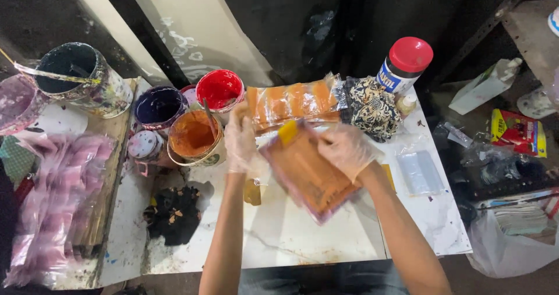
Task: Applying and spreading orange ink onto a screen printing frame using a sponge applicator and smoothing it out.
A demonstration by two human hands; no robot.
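Much of the white desk (291, 237) is covered or cut off: its near edge runs behind the person's forearms, and its left part lies under a crumpled heap of pink-stained plastic sheet (55, 196). At the right, the floor clutter of bags and papers is too dim to sort out, save a flat red and yellow packet (517, 132).

Held over the middle of the desk is a flat orange-smeared plastic-wrapped pad (308, 172) with a yellow tab at its top edge; its underside is hidden. The left hand (240, 143), in a thin clear glove, curls closed on the pad's upper left edge. The right hand (346, 149), also gloved, lies spread on the pad's upper right side with fingers bent over it; whether the thumb grips beneath I cannot tell.

Behind the pad lies a long clear packet of orange blocks (294, 101), and beside it a crumpled dark patterned cloth (372, 106). A white bottle with a red cap (404, 65) and blue label stands at the back right. Left of the hands stand the orange paint pot (192, 136), the red one (219, 90) and the dark blue one (158, 106).
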